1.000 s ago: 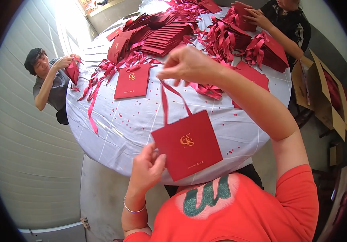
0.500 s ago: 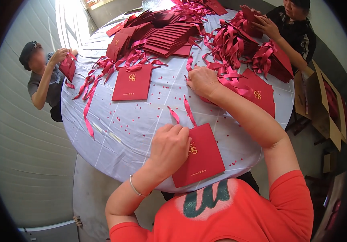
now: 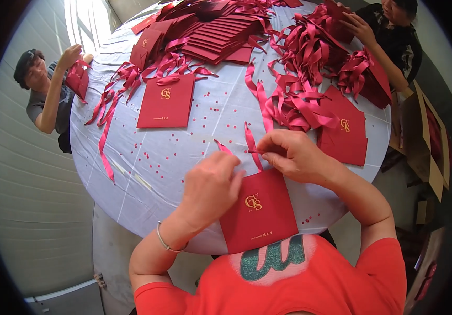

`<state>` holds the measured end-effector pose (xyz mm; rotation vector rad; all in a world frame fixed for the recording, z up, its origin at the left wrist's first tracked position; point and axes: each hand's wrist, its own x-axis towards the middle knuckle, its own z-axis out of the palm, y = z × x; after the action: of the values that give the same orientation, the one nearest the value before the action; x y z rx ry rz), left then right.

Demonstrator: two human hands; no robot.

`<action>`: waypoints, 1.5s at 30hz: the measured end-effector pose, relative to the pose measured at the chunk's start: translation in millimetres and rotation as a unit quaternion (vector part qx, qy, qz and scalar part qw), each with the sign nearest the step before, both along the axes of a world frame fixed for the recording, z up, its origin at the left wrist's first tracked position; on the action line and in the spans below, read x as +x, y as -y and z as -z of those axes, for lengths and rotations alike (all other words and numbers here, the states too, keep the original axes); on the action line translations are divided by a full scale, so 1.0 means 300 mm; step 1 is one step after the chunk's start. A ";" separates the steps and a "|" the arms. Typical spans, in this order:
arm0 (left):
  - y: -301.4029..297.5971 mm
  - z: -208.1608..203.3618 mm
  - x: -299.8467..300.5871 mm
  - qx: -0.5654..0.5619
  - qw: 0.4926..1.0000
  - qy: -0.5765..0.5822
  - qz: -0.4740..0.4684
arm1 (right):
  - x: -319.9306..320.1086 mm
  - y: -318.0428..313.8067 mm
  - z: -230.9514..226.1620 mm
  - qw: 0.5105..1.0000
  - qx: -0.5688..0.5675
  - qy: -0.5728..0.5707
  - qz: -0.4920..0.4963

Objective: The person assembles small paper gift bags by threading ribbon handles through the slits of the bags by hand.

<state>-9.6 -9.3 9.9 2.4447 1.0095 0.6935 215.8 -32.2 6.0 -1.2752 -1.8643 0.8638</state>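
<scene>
A flat red paper gift bag (image 3: 260,220) with a gold emblem lies on the table close to my body. Two pink ribbon handles rise from its top edge; the right ribbon (image 3: 250,139) stands beside my right fingers. Thumb and forefinger of my right hand (image 3: 294,155) pinch the thin dark end of a ribbon (image 3: 254,151) above the bag. My left hand (image 3: 210,184), slightly blurred, hovers at the bag's upper left corner with thumb and fingers apart. The left ribbon (image 3: 222,147) shows just past its knuckles.
Another red bag (image 3: 165,102) lies further left. Several stacked bags (image 3: 215,37) fill the far side, with heaped ribbons (image 3: 299,105) and more bags at right. Two people sit across, each handling bags. Red dots litter the white tablecloth (image 3: 131,194). A cardboard box (image 3: 428,142) stands at right.
My right hand has come back from the ribbon pile to the near bag, a ribbon end now in its fingers. My left hand has shifted slightly left, its thumb lifting away from the fingers.
</scene>
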 end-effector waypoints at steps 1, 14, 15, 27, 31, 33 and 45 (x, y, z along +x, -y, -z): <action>-0.015 -0.005 -0.016 0.000 0.998 0.018 -0.055 | -0.004 -0.001 0.012 1.000 -0.021 -0.010 -0.003; -0.115 0.079 -0.023 -0.134 0.987 -0.060 -0.061 | -0.083 0.059 0.100 0.950 0.204 0.215 -0.096; -0.115 0.094 -0.025 -0.116 0.991 -0.022 -0.065 | -0.084 0.060 0.108 0.951 0.203 0.213 -0.096; -0.054 0.090 -0.012 -0.027 0.993 -0.027 -0.108 | -0.060 0.068 0.067 0.972 0.138 0.166 -0.091; -0.038 0.054 -0.010 0.009 0.993 -0.009 -0.114 | -0.010 0.046 0.047 0.997 0.031 -0.006 -0.068; -0.029 0.052 0.006 0.045 0.995 0.088 -0.022 | 0.007 0.036 0.035 0.999 0.016 -0.012 -0.033; 0.008 0.051 0.027 -0.032 0.999 0.016 0.039 | 0.041 0.033 0.013 0.996 0.047 0.065 -0.030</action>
<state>-1.4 -11.8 -5.4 2.3962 0.9062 0.6620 227.9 -42.1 1.9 -1.2472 -2.0303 0.7297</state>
